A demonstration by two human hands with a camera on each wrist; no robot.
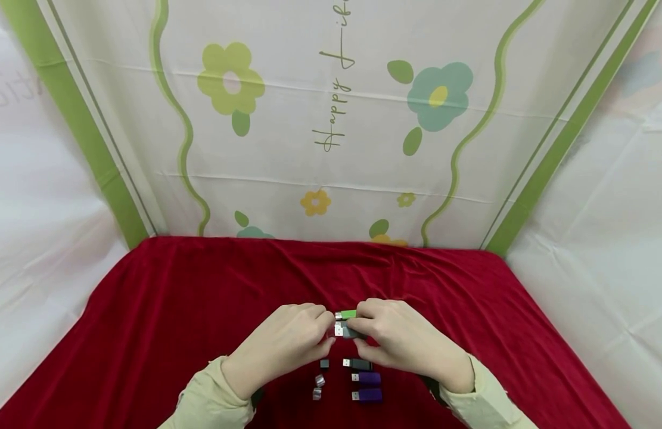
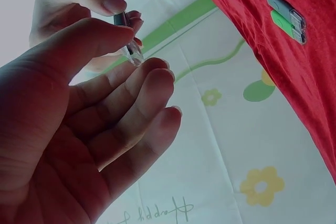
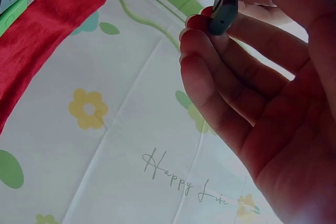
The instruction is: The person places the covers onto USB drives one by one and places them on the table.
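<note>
My right hand (image 1: 395,336) pinches a dark grey USB stick (image 3: 226,15) between thumb and fingers, its metal connector facing left. Opposite it, my left hand (image 1: 285,336) holds a small clear cap (image 2: 134,55) at its fingertips. Cap and connector are close together; the fingers partly hide how far they overlap. On the red cloth just beyond the hands lie a green USB stick (image 2: 283,23) and a grey USB stick (image 2: 279,3), side by side, both with clear ends.
Nearer my body lie a dark USB stick (image 1: 359,364) and two purple ones, upper (image 1: 369,378) and lower (image 1: 370,395), connectors bare. Left of them sit a small dark piece (image 1: 324,363) and two clear caps (image 1: 317,393). Printed fabric walls (image 1: 288,143) surround the red cloth (image 1: 202,286).
</note>
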